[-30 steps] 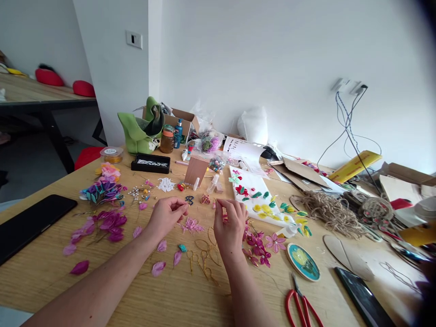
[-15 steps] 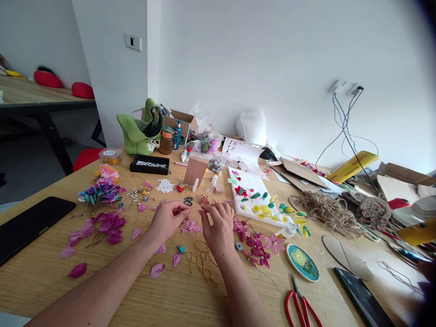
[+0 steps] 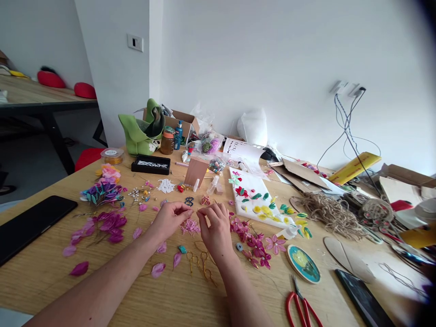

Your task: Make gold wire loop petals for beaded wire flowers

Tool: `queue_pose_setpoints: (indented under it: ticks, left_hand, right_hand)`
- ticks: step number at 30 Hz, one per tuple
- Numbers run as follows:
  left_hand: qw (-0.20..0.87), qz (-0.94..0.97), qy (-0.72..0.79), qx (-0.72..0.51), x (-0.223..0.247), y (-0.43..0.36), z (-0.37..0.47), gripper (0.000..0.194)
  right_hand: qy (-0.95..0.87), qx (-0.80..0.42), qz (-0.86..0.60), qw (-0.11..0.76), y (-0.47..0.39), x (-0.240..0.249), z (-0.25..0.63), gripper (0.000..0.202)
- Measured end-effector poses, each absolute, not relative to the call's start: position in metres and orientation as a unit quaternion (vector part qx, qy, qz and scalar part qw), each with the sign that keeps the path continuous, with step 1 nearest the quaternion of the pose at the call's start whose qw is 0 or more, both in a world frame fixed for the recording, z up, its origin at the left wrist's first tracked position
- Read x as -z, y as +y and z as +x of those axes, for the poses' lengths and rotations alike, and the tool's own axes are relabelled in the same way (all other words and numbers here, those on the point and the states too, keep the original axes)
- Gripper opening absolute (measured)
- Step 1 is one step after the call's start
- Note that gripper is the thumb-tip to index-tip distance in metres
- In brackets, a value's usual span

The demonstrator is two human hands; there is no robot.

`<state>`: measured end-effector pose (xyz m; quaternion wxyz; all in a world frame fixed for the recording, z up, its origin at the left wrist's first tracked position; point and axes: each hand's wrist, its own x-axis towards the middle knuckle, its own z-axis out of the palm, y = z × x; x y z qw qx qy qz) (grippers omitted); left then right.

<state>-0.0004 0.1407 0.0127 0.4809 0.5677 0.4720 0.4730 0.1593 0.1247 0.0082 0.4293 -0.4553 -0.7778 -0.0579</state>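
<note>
Over the middle of the table, my left hand (image 3: 172, 220) and my right hand (image 3: 214, 226) face each other with the fingertips nearly meeting. Both pinch closed; whatever lies between the fingertips is too fine to make out. Just beneath them is a small heap of pink strips (image 3: 190, 226). Behind the hands lie a dark blue looped piece (image 3: 189, 201) and a red-pink coil (image 3: 205, 200). Gold hairpin-like metal pieces (image 3: 204, 263) rest nearer to me, beside a teal bead (image 3: 182, 249) and loose pink petals (image 3: 158, 270). Magenta flowers (image 3: 257, 245) spread right of my right hand.
Red-handled scissors (image 3: 299, 302) and a round painted hoop (image 3: 304, 263) lie front right. A black phone (image 3: 37, 222) is at the left, another dark phone (image 3: 363, 295) at the right. A white foam board (image 3: 254, 190) holds flowers. Twine (image 3: 330, 215) heaps further right.
My hands have drawn slightly closer together, with the right hand shifting a little to the left. The whole view has moved slightly; the things on the table look unchanged.
</note>
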Motion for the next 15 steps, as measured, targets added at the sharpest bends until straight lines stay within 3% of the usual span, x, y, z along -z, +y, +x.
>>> queue_pose_setpoints:
  ticks: [12, 15]
  left_hand:
    - [0.481, 0.536, 0.508, -0.472, -0.0102, 0.1419, -0.0020, 0.022]
    - [0.481, 0.524, 0.514, -0.480, -0.0121, 0.1442, -0.0023, 0.018]
  right_hand:
    - [-0.763, 0.008, -0.484, 0.429, 0.1249, -0.0075, 0.1614, 0.012]
    - [-0.732, 0.006, -0.487, 0.478, 0.1298, -0.0114, 0.1659, 0.014]
